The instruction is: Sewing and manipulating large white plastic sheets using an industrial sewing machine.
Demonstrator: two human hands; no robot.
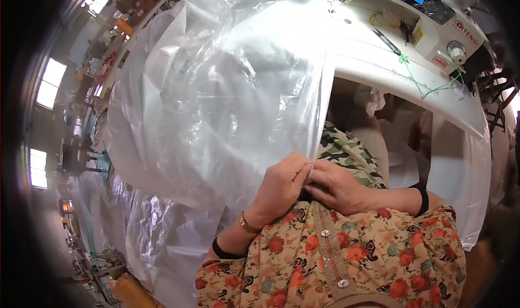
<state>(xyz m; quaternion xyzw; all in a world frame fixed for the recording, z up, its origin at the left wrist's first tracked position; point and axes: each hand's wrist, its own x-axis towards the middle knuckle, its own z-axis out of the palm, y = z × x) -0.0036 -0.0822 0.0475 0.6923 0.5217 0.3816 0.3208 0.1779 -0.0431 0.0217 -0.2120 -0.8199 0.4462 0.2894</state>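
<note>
A large sheet of clear, shiny plastic film [216, 107] spreads over the sewing table's left part and hangs toward my lap. Its right edge is gathered into a narrow fold that runs from beneath the sewing machine's needle area down to my hands. My left hand [283, 186] pinches this edge close to my body. Right beside it, my right hand [337, 188] has its fingers closed on the same edge, and the fingertips of both hands meet. What lies between the fingertips is mostly hidden.
A white sewing machine [444, 32] with a lit display stands at the far right. On the table [374, 72], a dark pen-like tool [387, 40] and green thread [428, 86] lie near a printed ruler scale. More plastic film [162, 237] hangs at the lower left.
</note>
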